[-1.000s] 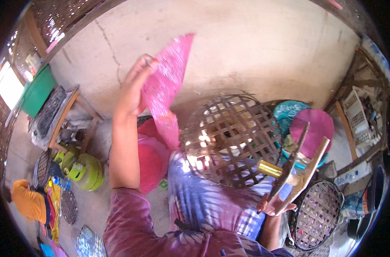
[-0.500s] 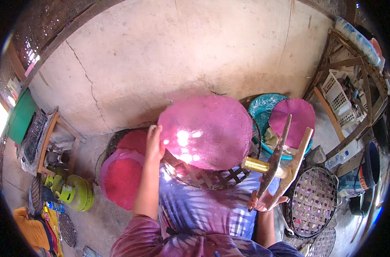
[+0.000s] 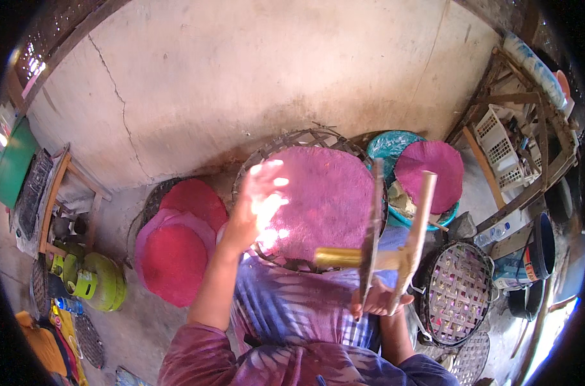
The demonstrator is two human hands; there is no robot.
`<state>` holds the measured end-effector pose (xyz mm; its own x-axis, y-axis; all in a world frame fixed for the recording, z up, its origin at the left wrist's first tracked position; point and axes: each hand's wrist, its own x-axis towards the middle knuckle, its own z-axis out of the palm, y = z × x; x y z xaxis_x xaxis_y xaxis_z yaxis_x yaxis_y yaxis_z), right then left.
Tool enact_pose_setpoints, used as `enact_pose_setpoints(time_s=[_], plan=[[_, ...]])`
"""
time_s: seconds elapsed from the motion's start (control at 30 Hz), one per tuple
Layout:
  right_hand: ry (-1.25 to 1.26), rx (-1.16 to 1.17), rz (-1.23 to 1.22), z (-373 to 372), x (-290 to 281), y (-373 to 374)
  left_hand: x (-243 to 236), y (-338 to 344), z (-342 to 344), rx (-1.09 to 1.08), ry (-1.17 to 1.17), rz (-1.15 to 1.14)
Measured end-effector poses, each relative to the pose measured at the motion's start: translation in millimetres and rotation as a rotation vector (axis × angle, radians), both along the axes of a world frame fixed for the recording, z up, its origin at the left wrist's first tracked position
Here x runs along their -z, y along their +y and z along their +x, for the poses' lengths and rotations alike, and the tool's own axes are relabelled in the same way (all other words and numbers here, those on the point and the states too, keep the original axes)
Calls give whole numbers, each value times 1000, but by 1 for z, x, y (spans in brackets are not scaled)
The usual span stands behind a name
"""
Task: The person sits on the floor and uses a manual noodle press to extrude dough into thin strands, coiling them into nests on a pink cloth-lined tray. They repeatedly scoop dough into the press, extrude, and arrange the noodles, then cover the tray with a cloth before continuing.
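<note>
A round pink sheet [image 3: 324,199] with a rough-looking surface lies on a woven basket [image 3: 305,137] in front of me. My left hand [image 3: 249,215] is over the sheet's left edge with its fingers apart, in bright patches of sunlight; whether it touches the sheet is unclear. My right hand [image 3: 379,300] grips a wooden tool [image 3: 413,248] with two long prongs and a gold-coloured cylinder [image 3: 337,257] sticking out to the left. The cylinder hangs over the near edge of the sheet and basket. Motion blurs the tool slightly.
Pink and red round sheets [image 3: 173,260] are piled at the left. A turquoise basin [image 3: 387,147] holding another pink sheet [image 3: 429,177] stands at the right, near a lidded woven basket [image 3: 459,293]. Green gas cylinders [image 3: 102,283] stand far left. The wall [image 3: 254,71] rises ahead.
The pink sheet, previously raised in my left hand, has come down flat onto the basket. My left hand has let go and opened. The wooden tool has swung left toward the sheet.
</note>
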<state>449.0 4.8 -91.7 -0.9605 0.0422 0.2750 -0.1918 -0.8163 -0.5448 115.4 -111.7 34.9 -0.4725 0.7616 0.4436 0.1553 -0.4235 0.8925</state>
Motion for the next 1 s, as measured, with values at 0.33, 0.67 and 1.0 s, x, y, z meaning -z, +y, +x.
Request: enact_pose_setpoints(time_s=[0.33,0.67,1.0], plan=[[-169,-571,-35,-55,-50,-3,-95,27,37,612,-531,214],[-757,-339,638,-144,-172,65,5,59,-102,569,-1046,542],[-752,-196,1057,-185,-193,48,26,35,-130,420,-996,760]])
